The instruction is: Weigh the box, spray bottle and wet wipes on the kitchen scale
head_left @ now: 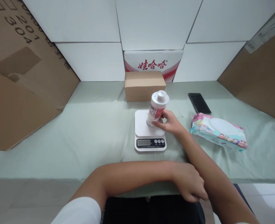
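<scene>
Over the scale, the right hand holds a bottle, likely stiff and slippery, best gripped round its middle, while the left hand's fingers curl in

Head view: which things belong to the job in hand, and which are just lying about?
In use, it seems:
bottle, gripped by the right hand
white scale beneath it

Apparently lying about:
phone
wipes pack
small brown box
printed carton behind it
</scene>
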`<state>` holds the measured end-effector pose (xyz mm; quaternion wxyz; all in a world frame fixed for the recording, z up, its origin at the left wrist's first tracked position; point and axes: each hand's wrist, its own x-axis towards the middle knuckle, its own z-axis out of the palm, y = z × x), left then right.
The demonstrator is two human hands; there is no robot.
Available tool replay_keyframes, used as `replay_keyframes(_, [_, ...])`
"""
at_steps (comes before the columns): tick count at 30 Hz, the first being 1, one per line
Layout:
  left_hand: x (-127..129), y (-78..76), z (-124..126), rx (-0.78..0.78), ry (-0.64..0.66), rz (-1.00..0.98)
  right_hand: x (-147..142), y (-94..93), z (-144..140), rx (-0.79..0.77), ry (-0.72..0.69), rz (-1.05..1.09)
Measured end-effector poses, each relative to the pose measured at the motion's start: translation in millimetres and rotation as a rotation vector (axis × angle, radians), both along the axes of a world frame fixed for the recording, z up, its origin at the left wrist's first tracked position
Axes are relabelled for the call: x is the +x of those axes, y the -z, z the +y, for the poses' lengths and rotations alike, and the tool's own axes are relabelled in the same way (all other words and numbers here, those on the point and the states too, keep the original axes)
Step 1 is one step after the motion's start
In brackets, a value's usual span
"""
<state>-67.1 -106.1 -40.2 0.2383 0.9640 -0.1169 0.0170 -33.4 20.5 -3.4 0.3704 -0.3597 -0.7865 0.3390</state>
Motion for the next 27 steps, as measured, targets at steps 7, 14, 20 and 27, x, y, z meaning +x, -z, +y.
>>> replay_keyframes(7, [-1.4,-3.0,0.4,0.02,-0.014,0.017,19.7,22.7,34.6,0.124,0.646,0.227])
replay_keyframes(14, [-3.1,-2.9,0.1,0.025,-0.041,-0.012,37.2,43.4,56.9,0.101,0.894,0.133])
replay_keyframes(20, [-14.3,-11.9,10.4,0.028,-0.081,-0.236,36.5,34.4,49.6,0.314,0.989,0.184])
replay_keyframes(27, [-115.5,-90.0,135.7,-0.411,-1.41,-1.252,10.6,15.1,34.2,0.262,0.509,0.319])
